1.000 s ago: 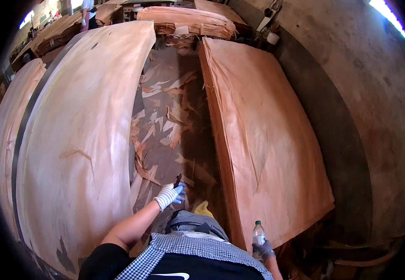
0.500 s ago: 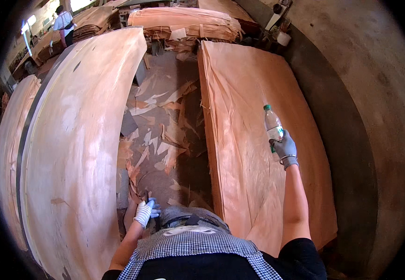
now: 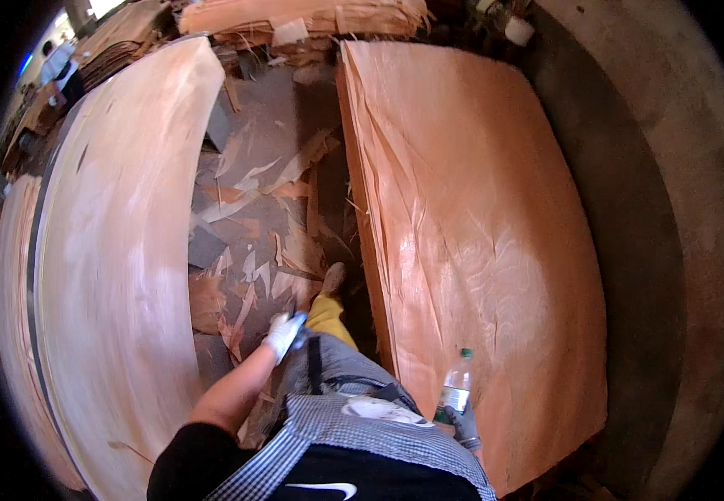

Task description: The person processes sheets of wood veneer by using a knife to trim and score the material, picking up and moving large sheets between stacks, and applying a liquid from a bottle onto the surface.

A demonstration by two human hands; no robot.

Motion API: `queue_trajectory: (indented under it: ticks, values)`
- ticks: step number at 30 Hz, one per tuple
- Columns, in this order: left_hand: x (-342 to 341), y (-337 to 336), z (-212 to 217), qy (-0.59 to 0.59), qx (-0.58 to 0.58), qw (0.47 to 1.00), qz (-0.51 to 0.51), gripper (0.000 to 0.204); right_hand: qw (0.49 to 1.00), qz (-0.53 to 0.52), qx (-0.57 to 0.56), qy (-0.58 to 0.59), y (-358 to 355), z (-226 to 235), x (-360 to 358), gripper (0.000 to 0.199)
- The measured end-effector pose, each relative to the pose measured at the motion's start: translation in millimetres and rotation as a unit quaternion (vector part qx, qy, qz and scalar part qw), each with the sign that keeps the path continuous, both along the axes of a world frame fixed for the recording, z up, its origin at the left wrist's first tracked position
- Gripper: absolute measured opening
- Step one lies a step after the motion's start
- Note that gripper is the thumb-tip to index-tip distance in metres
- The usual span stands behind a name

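In my right hand (image 3: 466, 427), wearing a grey glove, is a clear plastic bottle (image 3: 455, 392) with a green cap and a pale label. It is held upright close to my right side, over the near part of the orange-brown veneer stack (image 3: 496, 250); the apron partly hides this hand. My left hand (image 3: 282, 336), in a white glove with bluish fingers, hangs over the aisle by my left thigh. Its fingers look curled closed but are slightly blurred, and what they hold cannot be made out.
A pale veneer stack (image 3: 120, 242) with a curved top lies on the left. Torn veneer scraps (image 3: 253, 184) litter the aisle floor. More veneer (image 3: 295, 17) is piled across the far end. A wall (image 3: 671, 108) runs along the right. Another person (image 3: 61, 71) stands far left.
My right hand has drawn the bottle back from over the stack to my side. My left hand has moved slightly forward. The view has shifted, and my yellow-clad leg and shoe now show in the aisle.
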State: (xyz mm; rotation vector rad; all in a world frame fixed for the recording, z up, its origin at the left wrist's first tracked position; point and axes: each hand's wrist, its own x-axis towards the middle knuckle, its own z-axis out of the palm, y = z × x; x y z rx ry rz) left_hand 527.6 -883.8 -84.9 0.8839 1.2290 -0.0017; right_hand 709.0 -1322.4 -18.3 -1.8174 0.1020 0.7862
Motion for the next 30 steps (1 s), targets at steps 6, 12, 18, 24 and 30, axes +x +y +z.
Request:
queue_trajectory:
  ticks: [6,12,18,24,30]
  values:
    - [244.2,133.9,-49.6,-0.059,-0.044,0.991,-0.109,0.028,0.999,-0.041,-0.024,0.023,129.3,69.1,56.2,0.048]
    - [416.6,226.9,-145.6,-0.042,0.014,0.995,-0.094,0.025,0.986,0.051,-0.158,0.030,261.8,129.5,92.8,0.062]
    - [509.0,303.5,-206.2,0.009,0.027,1.000,-0.011,0.034,0.952,-0.201,-0.070,0.222,293.2,103.5,110.4,0.056]
    - [538.0,352.2,-199.4,-0.051,-0.130,0.990,0.036,0.033,0.966,0.050,-0.228,0.111,351.8,120.7,160.9,0.049]
    - [545.7,393.4,-180.7,-0.124,-0.035,0.978,-0.165,0.028,0.955,0.089,-0.267,0.094,367.5,113.3,186.2,0.052]
